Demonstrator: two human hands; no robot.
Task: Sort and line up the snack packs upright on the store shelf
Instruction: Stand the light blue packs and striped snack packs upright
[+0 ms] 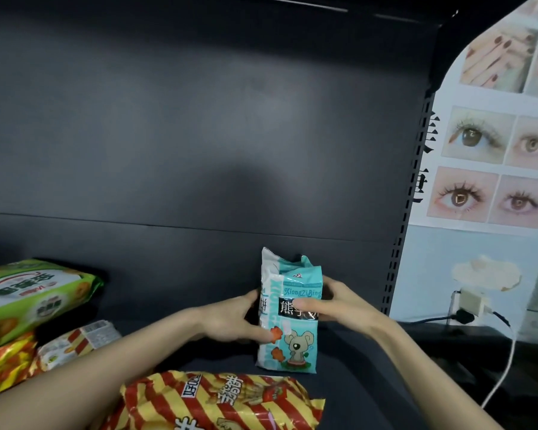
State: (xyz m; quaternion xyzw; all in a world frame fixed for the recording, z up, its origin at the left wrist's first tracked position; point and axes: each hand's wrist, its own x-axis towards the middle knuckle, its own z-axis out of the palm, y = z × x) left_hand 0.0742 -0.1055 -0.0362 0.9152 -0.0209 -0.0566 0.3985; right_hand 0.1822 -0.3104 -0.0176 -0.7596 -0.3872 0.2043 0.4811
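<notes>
Dark shelf decking [354, 361] is carrying a teal-and-white snack pack [292, 346] at mid-shelf, printed with a cartoon bear and orange biscuit shapes, standing upright with its long axis vertical and its face toward the camera. A similar pack is showing just behind it, largely hidden. The left hand [230, 318] is gripping the front pack's left edge and the right hand [339, 305] is grasping its right side, thumb covering part of the black label band. Nearer the camera a red-and-yellow striped pack [224, 401] is lying flat, cut off by the frame, and a green pack [35, 293] is lying at far left.
</notes>
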